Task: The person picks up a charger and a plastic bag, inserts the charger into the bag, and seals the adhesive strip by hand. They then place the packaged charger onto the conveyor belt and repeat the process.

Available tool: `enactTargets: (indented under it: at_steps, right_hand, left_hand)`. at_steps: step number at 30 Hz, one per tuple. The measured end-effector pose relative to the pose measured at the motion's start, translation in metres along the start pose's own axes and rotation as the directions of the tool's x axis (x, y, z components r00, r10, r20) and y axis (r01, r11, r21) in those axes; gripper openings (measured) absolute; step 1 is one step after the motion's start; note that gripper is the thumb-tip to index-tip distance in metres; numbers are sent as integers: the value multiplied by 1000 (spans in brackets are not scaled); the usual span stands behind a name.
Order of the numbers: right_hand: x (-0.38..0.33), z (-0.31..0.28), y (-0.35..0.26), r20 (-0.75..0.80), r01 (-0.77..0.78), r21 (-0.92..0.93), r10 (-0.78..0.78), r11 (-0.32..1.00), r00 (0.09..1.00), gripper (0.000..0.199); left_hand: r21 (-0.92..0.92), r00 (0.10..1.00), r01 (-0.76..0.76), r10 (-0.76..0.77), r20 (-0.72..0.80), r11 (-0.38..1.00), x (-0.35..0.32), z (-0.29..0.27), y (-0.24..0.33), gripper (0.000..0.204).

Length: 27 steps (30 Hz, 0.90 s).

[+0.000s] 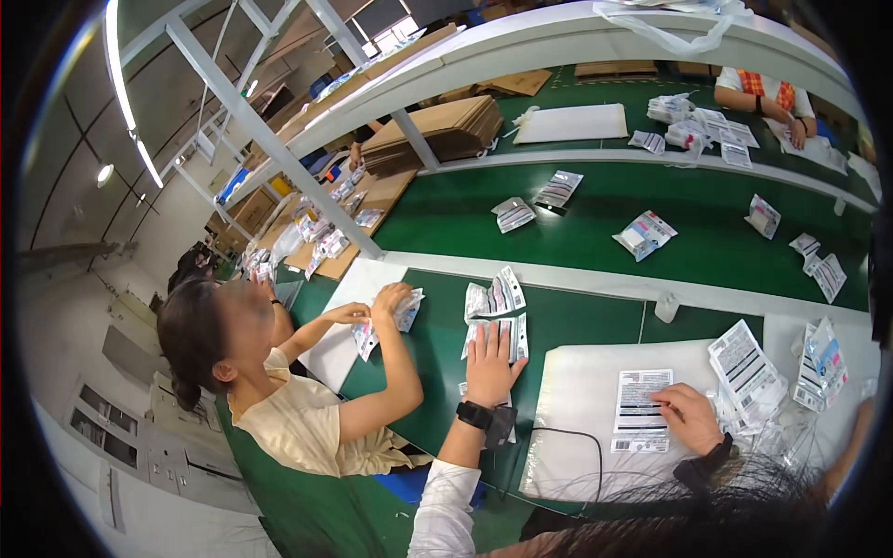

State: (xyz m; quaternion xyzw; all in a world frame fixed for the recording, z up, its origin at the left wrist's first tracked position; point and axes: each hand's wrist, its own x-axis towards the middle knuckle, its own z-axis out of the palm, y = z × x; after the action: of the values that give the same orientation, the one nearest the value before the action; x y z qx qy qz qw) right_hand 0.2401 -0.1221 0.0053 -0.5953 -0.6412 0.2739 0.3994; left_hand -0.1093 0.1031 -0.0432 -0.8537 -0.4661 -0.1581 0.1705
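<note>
My left hand [493,370] lies palm down with fingers stretched out, over the near end of a clear pouch with a printed panel [505,336]. A second pouch [495,296] touches it on the far side, and another lies partly hidden under my left wrist. My right hand [690,418] is closed, its bunched fingers at the right edge of a flat white printed card [642,409]. That card lies on a white foam sheet [569,395]. Right of my right hand, larger printed packs [747,372] and crumpled clear plastic are heaped; part of this heap is behind my wrist.
A co-worker [298,400] at the left handles a pouch [391,321]. Beyond a white rail, several pouches lie on a green conveyor belt [595,219]. A black cable [595,446] crosses the foam sheet. Overhead runs a white shelf [521,56]; another person [767,98] works far right.
</note>
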Motion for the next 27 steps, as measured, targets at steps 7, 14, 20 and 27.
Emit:
enactTargets:
  at_steps: [7, 14, 20, 27]
  right_hand:
    - [2, 3, 2, -3, 13, -7, -13, 1000, 1000, 27]
    - [1, 3, -1, 0, 16, -6, -16, 1000, 1000, 27]
    - [3, 3, 1, 4, 27, -14, -27, 1000, 1000, 26]
    - [2, 3, 5, -27, 47, -46, -48, 998, 998, 24]
  left_hand:
    - [-31, 996, 32, -29, 81, 999, -3, 11, -3, 74]
    - [-60, 988, 52, -43, 148, 997, -2, 0, -4, 74]
    - [-50, 989, 39, -31, 147, 998, 7, -40, 14, 69]
    - [-810, 891, -347, 436, -128, 472, -1, -80, 164, 49]
